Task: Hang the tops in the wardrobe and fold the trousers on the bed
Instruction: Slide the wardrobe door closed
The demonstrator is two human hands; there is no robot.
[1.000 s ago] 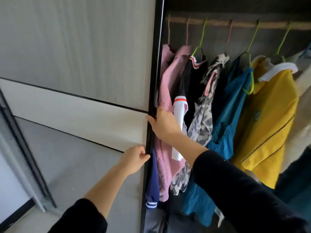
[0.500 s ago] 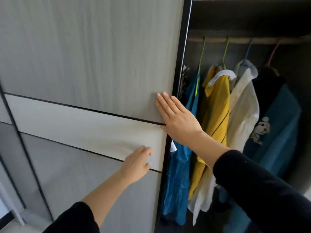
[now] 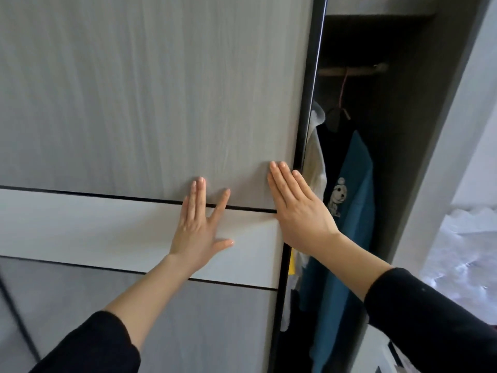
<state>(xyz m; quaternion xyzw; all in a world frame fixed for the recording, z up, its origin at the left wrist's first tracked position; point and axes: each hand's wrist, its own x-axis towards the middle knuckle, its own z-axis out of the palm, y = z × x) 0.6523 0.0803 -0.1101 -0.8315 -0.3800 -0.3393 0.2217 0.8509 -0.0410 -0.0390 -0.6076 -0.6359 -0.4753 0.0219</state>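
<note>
Head view, and the sliding door (image 3: 134,103) fills everything from 9 o'clock through to centre, a grey wood-grain panel with a pale band across it. At 3 o'clock the wardrobe (image 3: 419,130) shows only as a narrow dark gap. Down at 4 o'clock there's white crumpled material (image 3: 462,251), maybe bedding, hard to tell.

Inside that gap hang the tops. A teal top (image 3: 357,184) sits beside dark cloth with a cartoon print, and a cream top (image 3: 313,162) is tucked right against the door's black edge. Trousers? Not in view.

Now the hands, both flat on the door and holding nothing, fingers straight. The left hand (image 3: 199,230) is spread wide over the pale band at centre. The right hand (image 3: 298,208) is at its 2 o'clock, fingers together, just beside the edge. No handle shows on this face (so palms and friction look like the way to slide it).

Up at 1 o'clock, a pink hanger (image 3: 343,90) hooks over the rail (image 3: 376,68). Watch that cream fabric: it sits so close to the edge that it could get nipped.
</note>
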